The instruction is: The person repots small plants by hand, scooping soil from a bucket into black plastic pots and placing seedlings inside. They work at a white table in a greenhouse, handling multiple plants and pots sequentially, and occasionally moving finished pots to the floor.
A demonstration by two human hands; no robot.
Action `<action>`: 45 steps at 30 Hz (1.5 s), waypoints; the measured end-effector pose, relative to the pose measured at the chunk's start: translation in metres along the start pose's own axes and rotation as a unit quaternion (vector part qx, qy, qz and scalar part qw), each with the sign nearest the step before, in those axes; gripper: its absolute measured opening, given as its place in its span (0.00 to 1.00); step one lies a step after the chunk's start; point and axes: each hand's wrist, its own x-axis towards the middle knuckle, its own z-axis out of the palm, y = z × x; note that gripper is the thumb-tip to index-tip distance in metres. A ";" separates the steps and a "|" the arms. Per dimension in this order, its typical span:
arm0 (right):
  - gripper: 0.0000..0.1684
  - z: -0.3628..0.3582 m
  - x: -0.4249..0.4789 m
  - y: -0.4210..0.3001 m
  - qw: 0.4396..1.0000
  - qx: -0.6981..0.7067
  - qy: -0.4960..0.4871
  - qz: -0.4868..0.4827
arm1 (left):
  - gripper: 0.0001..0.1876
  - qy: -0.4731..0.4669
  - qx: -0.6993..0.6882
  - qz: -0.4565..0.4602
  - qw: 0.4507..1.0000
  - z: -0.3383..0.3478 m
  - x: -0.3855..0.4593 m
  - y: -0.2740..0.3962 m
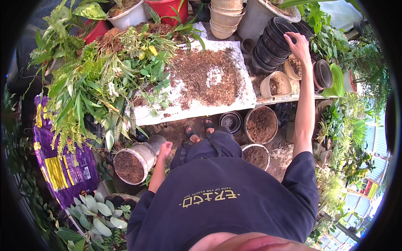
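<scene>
My right hand (297, 46) reaches out to a leaning stack of black plastic plant pots (270, 47). Its thumb and fingers pinch the rim of the topmost pot (284, 29). Down at my left side, my left hand (165, 149) hangs with its fingers curled, and nothing shows in it. Close beside it are a grey pot (156, 142) and a pale pot filled with brown potting mix (129, 167). Before me, loose brown potting mix (207, 75) is spread over a white plastic sheet (248, 91) on the bench.
Uprooted leafy plants (119, 72) are heaped on the bench's left. Beige pots (225, 18) stand stacked at the back; a beige pot (267, 86) lies tilted near the right edge. Soil-filled pots (261, 124) stand on the ground below. A purple printed bag (67, 157) is at left.
</scene>
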 end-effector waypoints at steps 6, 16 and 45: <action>0.11 0.008 0.017 -0.001 0.995 0.053 -0.035 -0.078 | 0.13 -0.030 -0.021 -0.050 0.998 0.009 -0.028 0.002; 0.05 -0.052 0.008 -0.033 0.967 -0.093 0.208 -0.112 | 0.15 -0.025 0.045 -0.040 0.998 0.010 -0.023 0.044; 0.08 0.164 0.011 -0.322 0.888 0.387 -0.050 -0.242 | 0.13 0.073 -0.102 -0.055 0.991 0.039 -0.048 -0.004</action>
